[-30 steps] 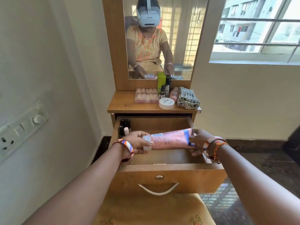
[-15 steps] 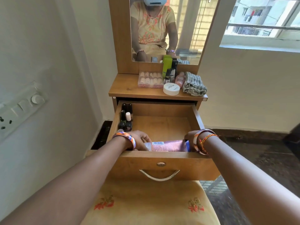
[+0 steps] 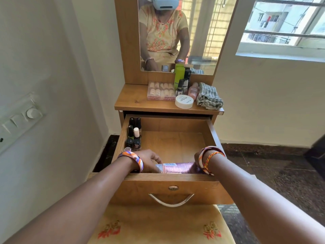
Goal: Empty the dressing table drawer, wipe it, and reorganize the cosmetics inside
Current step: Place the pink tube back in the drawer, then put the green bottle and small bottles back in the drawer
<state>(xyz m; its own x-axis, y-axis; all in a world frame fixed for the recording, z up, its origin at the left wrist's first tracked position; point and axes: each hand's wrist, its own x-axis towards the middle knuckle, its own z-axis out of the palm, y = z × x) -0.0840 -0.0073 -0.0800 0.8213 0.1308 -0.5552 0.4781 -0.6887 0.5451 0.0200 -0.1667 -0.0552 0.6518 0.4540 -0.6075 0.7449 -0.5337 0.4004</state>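
The wooden drawer (image 3: pixel 213 132) is pulled open. A pink tube (image 3: pixel 177 167) lies flat along the inside of the drawer's front wall. My left hand (image 3: pixel 149 160) grips its white cap end. My right hand (image 3: pixel 198 160) is at its other end, mostly hidden behind my bangles and the drawer front. Several small nail polish bottles (image 3: pixel 134 136) stand along the drawer's left wall. The middle of the drawer floor is bare wood.
On the dressing table top (image 3: pixel 130 101) sit a pink compartment box (image 3: pixel 161 91), a green bottle (image 3: pixel 179 73), small dark bottles (image 3: pixel 183 83), a white round jar (image 3: pixel 184 101) and a folded striped cloth (image 3: pixel 209 95). A cushioned stool (image 3: pixel 158 226) stands below the drawer.
Both hands lowered the pink tube from above the drawer down to its floor against the front wall. The view tilted downward.
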